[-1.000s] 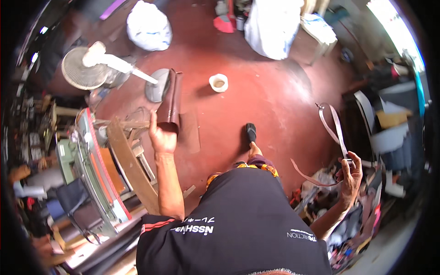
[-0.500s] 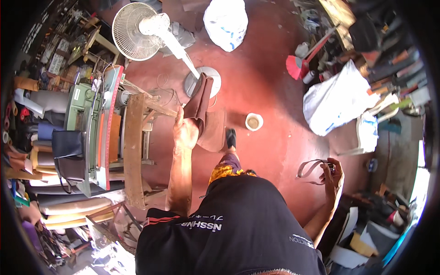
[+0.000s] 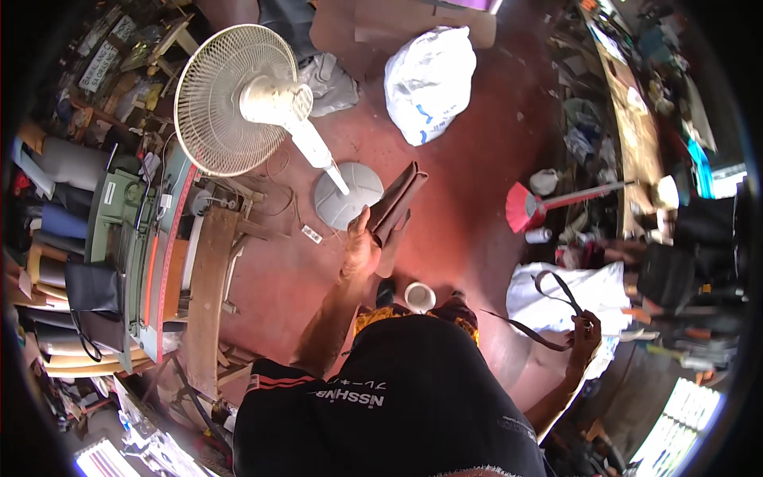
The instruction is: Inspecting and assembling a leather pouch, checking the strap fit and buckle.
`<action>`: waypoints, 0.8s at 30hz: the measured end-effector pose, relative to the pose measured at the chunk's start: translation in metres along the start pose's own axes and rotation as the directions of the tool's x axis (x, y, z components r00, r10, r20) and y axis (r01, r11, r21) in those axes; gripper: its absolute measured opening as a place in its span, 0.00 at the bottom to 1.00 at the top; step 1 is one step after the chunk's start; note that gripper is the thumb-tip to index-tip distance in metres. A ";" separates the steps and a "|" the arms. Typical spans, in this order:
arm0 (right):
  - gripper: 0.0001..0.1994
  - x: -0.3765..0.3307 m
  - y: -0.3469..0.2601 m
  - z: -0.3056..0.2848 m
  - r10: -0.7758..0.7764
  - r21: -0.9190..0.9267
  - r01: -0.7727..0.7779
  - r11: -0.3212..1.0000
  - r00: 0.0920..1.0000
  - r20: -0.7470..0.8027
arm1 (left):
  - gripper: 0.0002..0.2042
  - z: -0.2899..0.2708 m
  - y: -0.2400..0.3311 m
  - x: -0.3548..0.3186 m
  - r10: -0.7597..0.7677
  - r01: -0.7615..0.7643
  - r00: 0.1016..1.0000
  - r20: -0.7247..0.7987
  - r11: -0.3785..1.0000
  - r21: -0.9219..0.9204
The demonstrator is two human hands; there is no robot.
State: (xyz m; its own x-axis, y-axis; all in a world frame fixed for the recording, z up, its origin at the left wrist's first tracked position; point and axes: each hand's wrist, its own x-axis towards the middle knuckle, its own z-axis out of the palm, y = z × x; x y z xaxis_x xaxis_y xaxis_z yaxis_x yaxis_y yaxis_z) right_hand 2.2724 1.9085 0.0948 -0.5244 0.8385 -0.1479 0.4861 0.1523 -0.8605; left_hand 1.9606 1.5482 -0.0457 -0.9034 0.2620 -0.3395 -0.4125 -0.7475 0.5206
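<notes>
1. Left hand (image 3: 359,253) is raised out in front, fingers closed around the lower end of a folded brown leather piece (image 3: 396,208). The piece stands up and away from the palm, over the round grey base of the pedestal fan (image 3: 238,99).
2. Right hand (image 3: 586,332) hangs low at the person's right side, closed on a thin dark leather strap (image 3: 556,306). The strap loops up above the knuckles and trails a long tail back toward the body.
3. Judgement on handling: the folded piece looks stiff enough to hold its shape from 1 end, but a grip nearer the middle would stop the free flap from swinging. The strap is limp; gathering the tail into the fist would keep it clear of the legs and the floor clutter.
4. Materials: leather piece is matte, dull brown, flat panels with a soft crease. Strap is narrow, darker, ribbon-like.
5. Floor (image 3: 469,207) is smooth red-brown, faintly glossy. A small white cup (image 3: 419,296) sits on it just ahead of the feet.
6. Fan has a cream wire cage, domed and circular. Behind it, a crinkled white plastic bag (image 3: 429,83), full and knotted.
7. A red-bristled broom (image 3: 548,203) lies to the right; a white cloth (image 3: 592,290) is spread near the strap hand.
8. Left edge: a green machine (image 3: 119,230) beside a worn wooden bench (image 3: 208,278).
</notes>
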 end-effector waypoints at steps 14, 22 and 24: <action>0.13 0.341 -0.196 0.244 -0.146 -0.002 0.183 0.983 0.790 0.595 | 0.23 0.107 0.039 0.259 0.311 -0.331 0.936 -0.162 0.937 -0.115; 0.15 0.435 -0.350 0.437 -0.379 0.115 0.434 0.893 0.593 0.710 | 0.25 0.108 0.108 0.404 0.416 -0.444 0.891 -0.181 0.882 -0.159; 0.13 0.449 -0.387 0.487 -0.425 0.131 0.493 0.860 0.551 0.718 | 0.24 0.102 0.124 0.445 0.387 -0.433 0.895 -0.223 0.873 -0.225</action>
State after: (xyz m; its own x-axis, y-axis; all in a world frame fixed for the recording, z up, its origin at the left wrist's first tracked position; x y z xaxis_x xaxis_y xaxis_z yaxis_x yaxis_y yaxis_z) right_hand 1.5084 1.9713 0.1241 -0.9976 0.0211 -0.0658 0.0679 0.4763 -0.8767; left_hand 1.4959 1.6345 -0.0527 -0.9418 -0.1905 -0.2768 0.0578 -0.9033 0.4251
